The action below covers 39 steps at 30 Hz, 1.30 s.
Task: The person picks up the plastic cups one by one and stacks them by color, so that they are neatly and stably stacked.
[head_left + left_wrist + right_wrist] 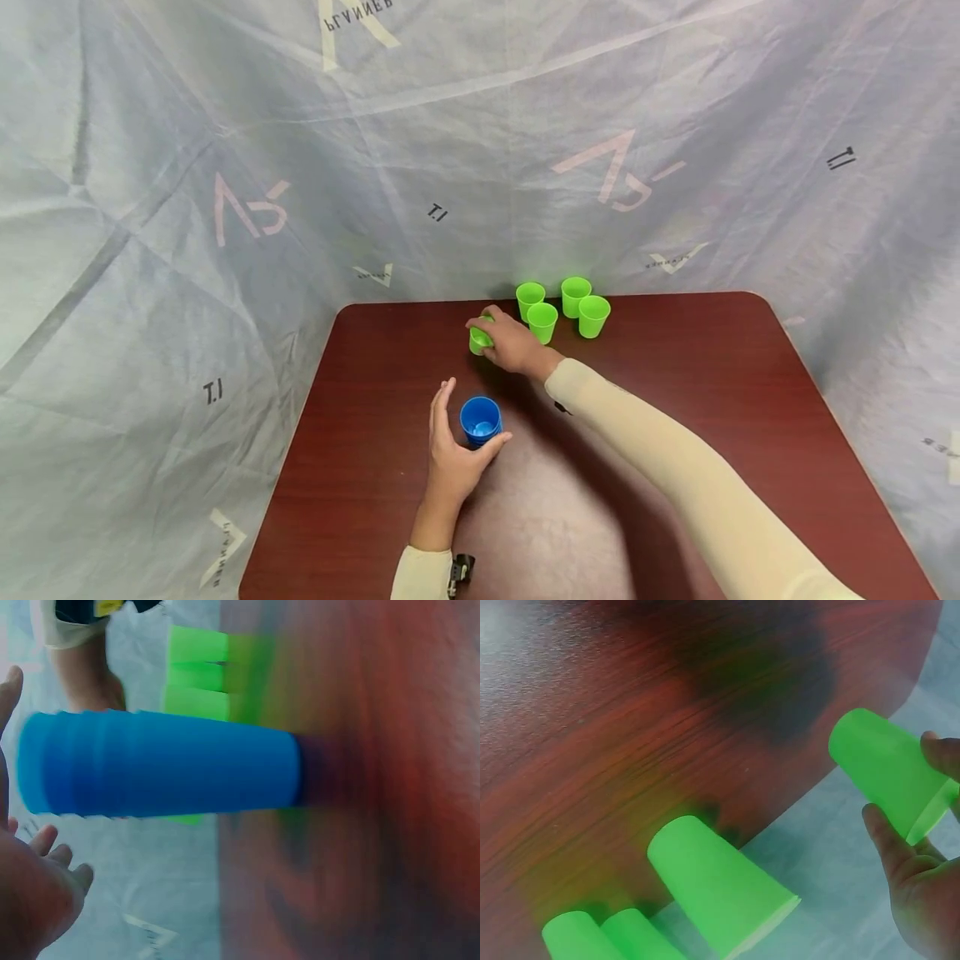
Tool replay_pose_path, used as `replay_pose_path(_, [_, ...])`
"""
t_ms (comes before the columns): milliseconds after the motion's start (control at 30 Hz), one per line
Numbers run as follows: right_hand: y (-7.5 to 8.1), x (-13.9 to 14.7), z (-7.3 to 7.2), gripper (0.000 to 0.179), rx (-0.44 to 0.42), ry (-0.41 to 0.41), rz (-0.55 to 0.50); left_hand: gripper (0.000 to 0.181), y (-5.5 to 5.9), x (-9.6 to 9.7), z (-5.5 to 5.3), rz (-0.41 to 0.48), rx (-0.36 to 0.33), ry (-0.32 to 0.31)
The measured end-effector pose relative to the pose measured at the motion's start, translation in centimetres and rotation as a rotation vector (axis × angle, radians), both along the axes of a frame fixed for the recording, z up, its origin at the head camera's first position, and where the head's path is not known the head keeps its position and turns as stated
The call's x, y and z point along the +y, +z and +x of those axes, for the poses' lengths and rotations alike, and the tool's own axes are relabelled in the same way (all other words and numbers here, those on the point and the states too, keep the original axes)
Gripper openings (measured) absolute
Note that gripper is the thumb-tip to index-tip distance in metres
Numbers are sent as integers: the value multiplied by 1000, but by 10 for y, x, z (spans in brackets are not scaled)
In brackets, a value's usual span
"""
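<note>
Left hand (453, 467): spread wide in a loose curve at the near left of an upright stack of nested, tapering blue plastic-looking cups (481, 421); fingers to the left, thumb out toward the right; apart from the stack in the left wrist view.
Blue stack: stands on the dark red-brown, wood-grained table (337, 467), mouth up, long axis vertical; shows several overlapping rims, too close-set for a sure count.
Right hand (517, 346): pinches a tapering, bright green plastic-looking cup (889, 772) near its rim, thumb on one side, fingers on the other.
Held green cup: roughly upright, base toward the table; seems lifted, judging by the gap between base and tabletop in the right wrist view.
Line between held cup and blue stack: runs almost straight toward the body in the head view, held cup beyond, stack on the near side; long axes both close to vertical.
Nearer hand: left for the blue stack, right for every green cup; right forearm, in a cream sleeve (675, 458), slants across from the right.
Four matching green cups (542, 325): stand mouth up near the far edge, just beyond and right of the right hand; contact between neighbours, cannot tell.
Backdrop: pale grey printed fabric (510, 192), behind the far edge.
</note>
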State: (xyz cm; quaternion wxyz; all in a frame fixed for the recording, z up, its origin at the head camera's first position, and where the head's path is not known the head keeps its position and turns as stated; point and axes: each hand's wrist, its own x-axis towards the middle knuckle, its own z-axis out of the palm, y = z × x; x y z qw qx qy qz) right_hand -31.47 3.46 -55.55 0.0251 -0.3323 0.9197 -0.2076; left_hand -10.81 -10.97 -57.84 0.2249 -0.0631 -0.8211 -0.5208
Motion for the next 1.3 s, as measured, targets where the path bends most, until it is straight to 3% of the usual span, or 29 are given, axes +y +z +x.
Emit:
replay_pose_path(133, [1,7,2,57,3,-11,-16,112,16,11,7,-59,148,-12])
replay_pose_path(267, [1,14,4,56,7,-25,-36,104,26,28,11,-140,359,-56])
replay_pose_path(367, [-1,21,5,55,-3,-39,-30,95,27,43,14,-210,489,-111])
replay_pose_path(433, [-2,26,7,56,-21,-48,-20,91,23,51,17,-245,512,-149])
replay_pose_path(667, [-9,36,12,57,-32,-54,6,93,-7,69,20,-273,380,-234])
replay_pose_path(867, [-11,47,15,59,-68,-78,22,96,-32,75,17,-272,273,-258])
replay_pose_path(1133, [-8,60,21,62,-97,-129,20,86,-47,68,10,-361,64,-242])
replay_pose_path(1300, [-7,67,29,63,-99,-157,7,84,-52,64,6,-352,17,-244])
